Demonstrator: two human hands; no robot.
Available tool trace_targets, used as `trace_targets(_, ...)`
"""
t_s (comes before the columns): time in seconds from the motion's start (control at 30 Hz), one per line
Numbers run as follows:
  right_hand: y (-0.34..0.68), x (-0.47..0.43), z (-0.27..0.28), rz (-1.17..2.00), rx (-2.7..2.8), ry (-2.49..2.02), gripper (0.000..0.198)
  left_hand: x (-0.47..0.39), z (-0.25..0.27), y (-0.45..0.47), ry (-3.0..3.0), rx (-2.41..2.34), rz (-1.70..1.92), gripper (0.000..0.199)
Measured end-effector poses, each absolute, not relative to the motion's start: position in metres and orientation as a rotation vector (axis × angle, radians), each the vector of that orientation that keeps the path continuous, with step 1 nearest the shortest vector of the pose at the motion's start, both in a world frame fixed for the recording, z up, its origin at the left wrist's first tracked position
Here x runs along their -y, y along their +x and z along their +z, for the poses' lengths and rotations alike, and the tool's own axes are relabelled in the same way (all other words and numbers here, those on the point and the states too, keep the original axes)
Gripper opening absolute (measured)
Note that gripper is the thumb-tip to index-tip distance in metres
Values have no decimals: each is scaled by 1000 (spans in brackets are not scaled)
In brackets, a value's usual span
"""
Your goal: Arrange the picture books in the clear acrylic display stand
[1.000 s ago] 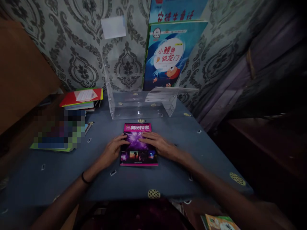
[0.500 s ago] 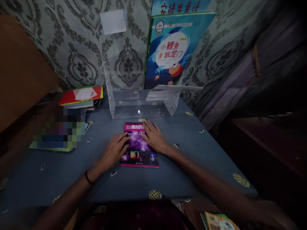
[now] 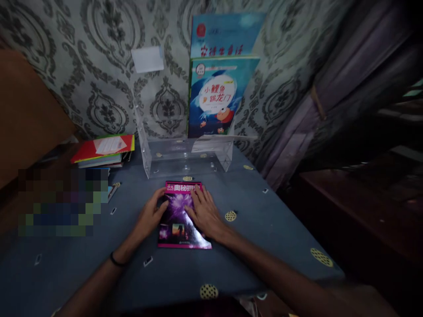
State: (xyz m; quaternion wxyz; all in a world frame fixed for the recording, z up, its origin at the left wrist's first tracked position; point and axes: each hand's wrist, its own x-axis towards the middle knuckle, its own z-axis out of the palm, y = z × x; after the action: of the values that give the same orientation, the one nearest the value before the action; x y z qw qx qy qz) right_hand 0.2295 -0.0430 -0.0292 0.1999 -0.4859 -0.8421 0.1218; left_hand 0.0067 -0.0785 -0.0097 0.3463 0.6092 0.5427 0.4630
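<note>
A magenta-bordered book (image 3: 176,220) lies flat on the blue surface (image 3: 264,255), in front of a clear stand (image 3: 165,169). The left hand (image 3: 153,211), thumb and fingers parted, touches the book's left edge; the right hand (image 3: 205,213), fingers extended, rests across the cover's right side. Stacked books (image 3: 105,149) lie farther left.

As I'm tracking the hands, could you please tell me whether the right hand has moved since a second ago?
Yes, forward: the right hand is now closer to the clear acrylic stand and partly covers the title of the purple book.
</note>
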Motion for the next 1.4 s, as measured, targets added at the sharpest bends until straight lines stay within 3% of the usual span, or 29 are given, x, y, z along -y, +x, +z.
trace_targets(0.13,232,46,-20,406,2355,-1358,64,78,-8,18,984,-1280,1335,60)
trace_targets(0.23,236,49,-15,496,2299,-1321,65,81,0,29,765,-1129,1256,54)
trace_targets(0.47,251,39,-18,805,1840,-1155,70,73,31,35,723,-935,1225,50)
trace_targets(0.6,259,25,-13,1088,1545,-1016,61,61,42,40,772,-895,1249,56)
trace_targets(0.73,273,14,2,1371,1344,-845,52,47,52,50,861,-874,1277,49)
trace_targets(1.0,311,13,59,1016,1529,-719,41,34,80,76,1056,-711,1320,46)
trace_targets(1.2,326,20,50,928,1617,-774,37,35,72,79,1211,-726,1278,42)
trace_targets(1.4,338,18,50,862,1711,-865,35,23,80,58,1787,-975,1197,30)
